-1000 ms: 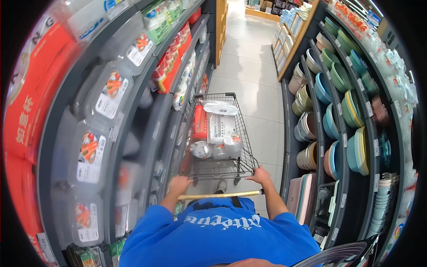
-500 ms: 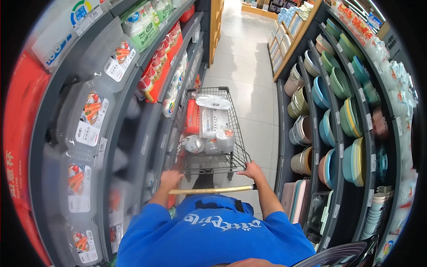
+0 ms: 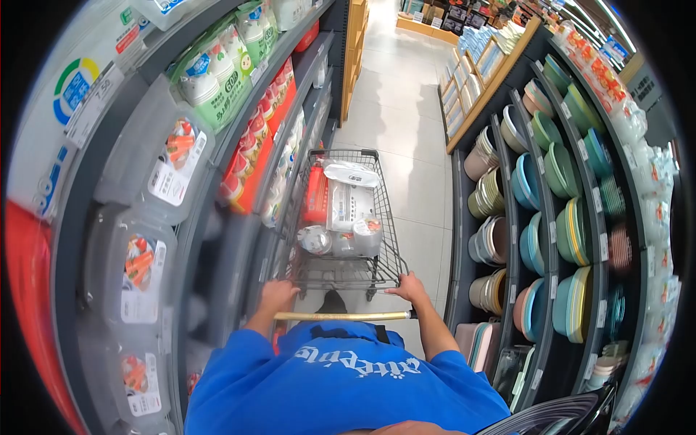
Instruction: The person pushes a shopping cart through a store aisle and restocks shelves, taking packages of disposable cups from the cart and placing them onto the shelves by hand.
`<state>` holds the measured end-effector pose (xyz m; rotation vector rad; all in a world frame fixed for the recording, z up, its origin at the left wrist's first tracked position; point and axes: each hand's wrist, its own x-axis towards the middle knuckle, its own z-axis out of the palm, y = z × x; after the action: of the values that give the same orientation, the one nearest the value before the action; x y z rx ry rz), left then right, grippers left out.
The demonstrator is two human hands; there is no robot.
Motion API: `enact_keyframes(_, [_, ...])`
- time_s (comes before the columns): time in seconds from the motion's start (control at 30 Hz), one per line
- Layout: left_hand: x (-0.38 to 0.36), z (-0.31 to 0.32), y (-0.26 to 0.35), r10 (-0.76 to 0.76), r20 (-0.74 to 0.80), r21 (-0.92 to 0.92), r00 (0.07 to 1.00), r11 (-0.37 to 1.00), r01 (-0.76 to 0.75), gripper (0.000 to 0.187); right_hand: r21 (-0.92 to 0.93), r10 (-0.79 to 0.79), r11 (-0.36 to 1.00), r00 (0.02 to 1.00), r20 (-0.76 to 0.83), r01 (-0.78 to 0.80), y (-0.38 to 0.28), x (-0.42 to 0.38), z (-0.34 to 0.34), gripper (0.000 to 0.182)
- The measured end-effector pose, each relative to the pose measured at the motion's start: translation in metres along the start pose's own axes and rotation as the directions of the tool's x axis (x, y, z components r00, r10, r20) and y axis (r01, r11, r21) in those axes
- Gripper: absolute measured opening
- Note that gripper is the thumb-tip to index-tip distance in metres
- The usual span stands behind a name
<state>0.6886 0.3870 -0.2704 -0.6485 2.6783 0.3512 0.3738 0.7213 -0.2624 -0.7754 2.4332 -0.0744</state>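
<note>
A wire shopping cart stands in front of me in the aisle. My right hand is closed on the rear right corner of its frame. My left hand is closed at the rear left side, thumb pointing inward; its fingers are partly hidden. A yellowish handle bar runs across near my waist, behind both hands. In the basket lie a red package, a large white package, a smaller white pack on top, and several clear-wrapped round items at the near end.
A shelf on the left holds clear plastic boxes, green cup packs and red packs, close beside the cart. Stacked basins and bins fill the right shelf. Tiled floor runs ahead past a wooden rack.
I have moved forward along the aisle with the cart; shelf goods on both sides have slid back toward me. My hands keep nearly the same places on the cart.
</note>
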Motion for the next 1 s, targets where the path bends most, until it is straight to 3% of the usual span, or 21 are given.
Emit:
enact_keyframes(0.13, [0.032,-0.02,-0.001,0.026,-0.014,-0.023,1.0,0.999,-0.027,0.053,0.017,0.004,1.0,1.0,0.023,-0.004,-0.003,0.028,-0.028,0.084])
enact_keyframes(0.23, [0.051,-0.039,0.0,0.034,-0.02,-0.023,0.999,0.999,-0.034,0.053,-0.009,0.01,1.0,1.0,0.008,-0.01,-0.008,0.043,-0.049,0.069])
enact_keyframes(0.33, [0.082,-0.039,-0.005,0.039,-0.025,-0.018,0.999,0.999,-0.04,0.05,-0.074,0.114,0.99,0.99,-0.078,-0.119,-0.016,0.068,-0.056,0.045])
enact_keyframes(0.43, [0.106,-0.049,-0.003,0.044,-0.087,0.006,0.995,0.999,-0.044,0.051,-0.09,0.265,0.954,0.946,-0.187,-0.285,-0.026,0.094,-0.061,0.033])
enact_keyframes(0.53, [0.127,-0.077,0.003,0.048,-0.078,-0.004,0.996,0.999,-0.048,0.051,-0.076,0.205,0.971,0.95,-0.236,-0.228,-0.021,0.114,-0.079,0.028])
enact_keyframes(0.63, [0.152,-0.087,0.001,0.044,-0.093,-0.016,0.995,0.999,-0.046,0.053,-0.138,0.257,0.948,0.946,-0.197,-0.287,-0.024,0.139,-0.096,0.029])
enact_keyframes(0.73, [0.18,-0.099,0.001,0.042,-0.011,-0.011,0.999,0.999,-0.042,0.056,-0.151,0.269,0.943,0.948,-0.171,-0.295,-0.027,0.159,-0.118,0.03])
enact_keyframes(1.0, [0.236,-0.13,0.01,0.069,-0.067,0.04,0.995,0.997,-0.067,0.052,-0.149,0.275,0.943,0.949,-0.156,-0.298,-0.026,0.206,-0.17,0.031])
